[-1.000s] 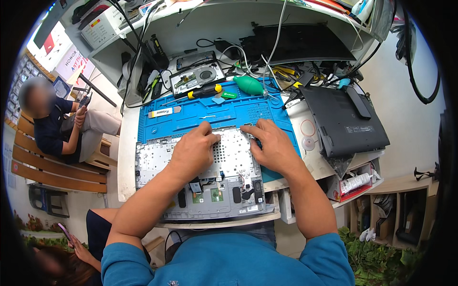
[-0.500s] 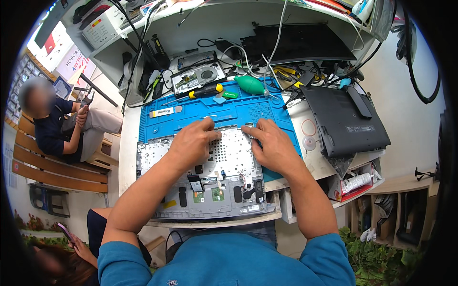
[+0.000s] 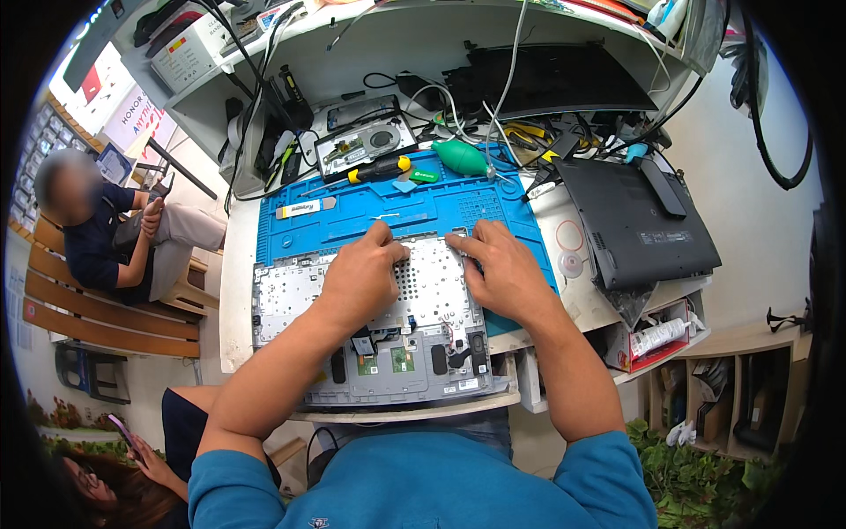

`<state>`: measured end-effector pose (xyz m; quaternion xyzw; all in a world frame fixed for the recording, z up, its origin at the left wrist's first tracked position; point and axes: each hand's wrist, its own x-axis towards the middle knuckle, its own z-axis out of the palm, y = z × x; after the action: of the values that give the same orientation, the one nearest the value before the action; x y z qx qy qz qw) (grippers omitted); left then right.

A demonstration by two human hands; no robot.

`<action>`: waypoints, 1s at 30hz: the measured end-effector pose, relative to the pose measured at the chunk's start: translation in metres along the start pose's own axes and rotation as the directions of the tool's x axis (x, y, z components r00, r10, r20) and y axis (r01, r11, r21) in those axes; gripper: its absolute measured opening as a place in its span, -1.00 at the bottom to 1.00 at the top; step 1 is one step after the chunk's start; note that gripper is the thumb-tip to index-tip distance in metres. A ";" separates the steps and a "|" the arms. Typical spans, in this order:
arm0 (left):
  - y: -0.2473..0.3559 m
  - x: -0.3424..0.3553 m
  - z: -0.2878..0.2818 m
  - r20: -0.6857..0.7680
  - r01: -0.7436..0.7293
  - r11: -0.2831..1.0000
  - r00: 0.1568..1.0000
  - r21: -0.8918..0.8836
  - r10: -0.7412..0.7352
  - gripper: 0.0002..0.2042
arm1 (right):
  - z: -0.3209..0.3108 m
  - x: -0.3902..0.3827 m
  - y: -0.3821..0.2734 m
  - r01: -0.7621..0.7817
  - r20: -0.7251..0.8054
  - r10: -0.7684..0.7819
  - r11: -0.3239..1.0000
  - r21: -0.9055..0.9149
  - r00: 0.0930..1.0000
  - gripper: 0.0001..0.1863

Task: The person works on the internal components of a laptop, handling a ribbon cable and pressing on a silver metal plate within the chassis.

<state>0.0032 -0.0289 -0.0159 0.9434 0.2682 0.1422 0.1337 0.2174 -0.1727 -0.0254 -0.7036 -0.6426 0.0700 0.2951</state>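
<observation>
An opened laptop shell (image 3: pixel 388 339), its silver inner plate facing up, is laid on the near edge of the worktop (image 3: pixel 231 291), partly over a blue mat (image 3: pixel 414 207). Both hands are pressed flat on the plate's far half. The left hand (image 3: pixel 361 280) is spread palm down, its fingers (image 3: pixel 381 236) stretched to the far edge of the shell; nothing is gripped. The right hand (image 3: pixel 502 273) is laid just beside it, fingers (image 3: pixel 465 245) extended and tips set on the plate near the same edge; nothing is gripped there either. A narrow gap is left between the two hands.

On the mat beyond the hands, a yellow-and-black screwdriver (image 3: pixel 374 170), a green blower (image 3: pixel 462 158) and a small green pick (image 3: pixel 423 175) are seen. A dark laptop cover (image 3: pixel 634 225) is placed to the right of the mat. A tangle of cables (image 3: pixel 529 132) is spread along the back of the worktop. A seated person (image 3: pixel 106 234) is seen on a bench to the left, well apart.
</observation>
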 end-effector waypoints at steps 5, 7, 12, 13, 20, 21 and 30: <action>0.003 0.003 -0.001 0.002 -0.024 0.999 1.000 0.036 0.024 -0.68 | 0.001 -0.001 0.002 0.000 -0.011 0.000 1.000 -0.009 1.000 -0.55; -0.006 0.008 0.000 0.005 -0.064 0.998 0.998 0.026 0.064 -0.68 | 0.000 0.000 0.001 0.000 -0.003 0.000 1.000 -0.008 1.000 -0.55; -0.007 0.007 0.000 -0.015 -0.055 0.998 0.998 -0.041 0.055 -0.72 | 0.000 0.000 0.004 0.011 -0.006 -0.011 1.000 0.011 1.000 -0.55; -0.008 0.005 -0.001 -0.042 -0.042 0.995 0.998 -0.094 0.038 -0.74 | -0.001 0.000 0.003 0.009 -0.002 -0.009 1.000 0.009 1.000 -0.55; -0.014 -0.003 -0.005 -0.065 -0.056 0.987 0.997 -0.148 0.046 -0.78 | 0.000 0.000 0.006 0.006 0.008 -0.006 0.999 0.040 1.000 -0.53; -0.014 -0.002 -0.005 -0.069 -0.044 0.989 0.997 -0.140 0.035 -0.78 | -0.001 0.000 0.006 0.012 -0.001 -0.011 0.999 0.039 1.000 -0.54; -0.009 0.005 -0.002 -0.078 -0.069 0.985 0.995 -0.157 0.058 -0.77 | 0.001 -0.001 0.009 0.019 -0.009 -0.019 0.999 0.044 1.000 -0.53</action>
<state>0.0025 -0.0190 -0.0163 0.9319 0.2304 0.2018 0.1945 0.2245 -0.1729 -0.0309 -0.6911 -0.6464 0.0782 0.3137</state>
